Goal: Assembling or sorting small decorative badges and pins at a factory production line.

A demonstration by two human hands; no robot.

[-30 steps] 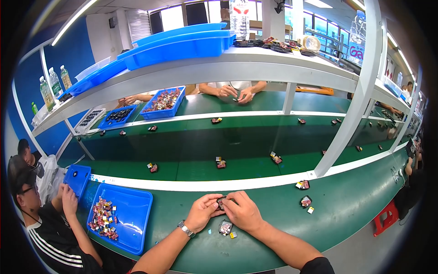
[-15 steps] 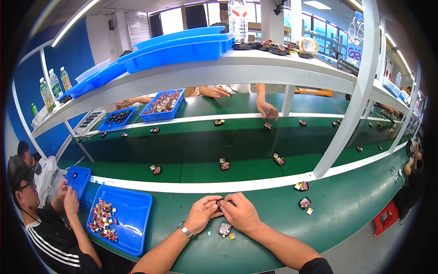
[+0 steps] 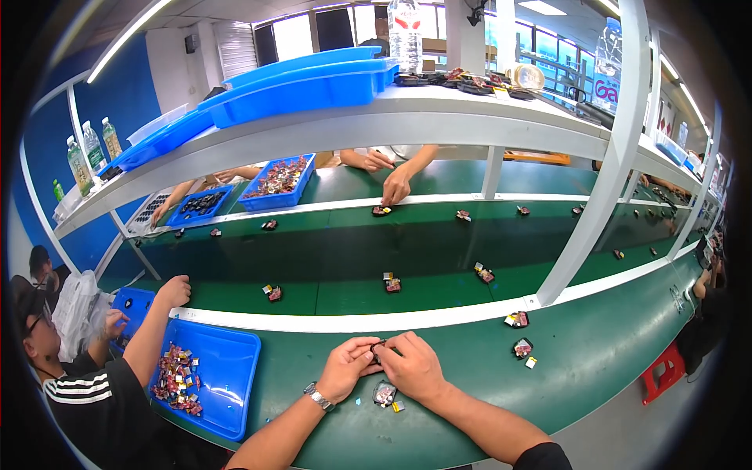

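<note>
Above the green bench, my left hand (image 3: 345, 371) and my right hand (image 3: 413, 366) meet, fingers pinched round one small dark electronic part (image 3: 377, 352). Fingertips cover most of it, so its details are hidden. Just below my hands lies another small assembly (image 3: 384, 393) with a clear and dark casing, and a little yellow-and-white piece (image 3: 398, 406) beside it. To the right of my right hand, two more black-and-red assemblies (image 3: 523, 348) rest on the bench, the nearer with a small pale-yellow piece next to it.
A blue tray (image 3: 252, 368) of small red and yellow parts stands left. Beyond the white rail (image 3: 345, 322), a green conveyor belt (image 3: 345, 294) carries spaced assemblies. A white shelf post (image 3: 583, 211) rises at right. One co-worker sits at left; another person's hands (image 3: 397, 188) work across the belt.
My hands stay nearly still. The left co-worker's arm has stretched toward the belt. Across it, a person's hand has moved left onto an assembly. Belt pieces have shifted slightly right.
</note>
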